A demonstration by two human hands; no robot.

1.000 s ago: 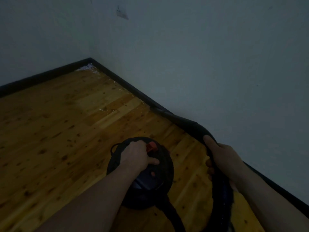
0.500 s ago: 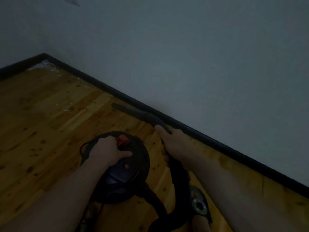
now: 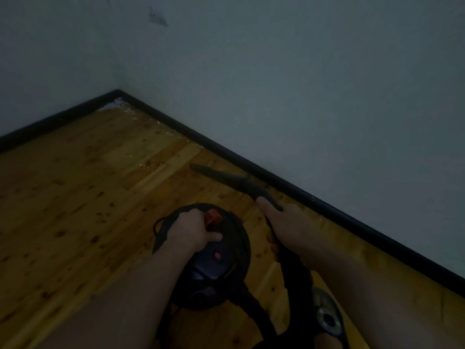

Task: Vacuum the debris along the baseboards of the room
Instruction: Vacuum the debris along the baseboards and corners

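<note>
Ahead of my right hand (image 3: 286, 222), which grips the hose, the nozzle (image 3: 216, 173) has swung off the baseboard (image 3: 251, 165); my left hand (image 3: 192, 231) clasps the vacuum (image 3: 226, 260) handle; debris (image 3: 118, 104) waits beyond, so I judge repositioning.

Dim room corner, non-task items only.
Wood plank floor (image 3: 75, 210) fills 6–9 o'clock; pale walls (image 3: 327, 84) span 10–3; small grey wall mark (image 3: 157, 18) at 11; round metallic object (image 3: 328, 318) at 5, identity unclear.
</note>
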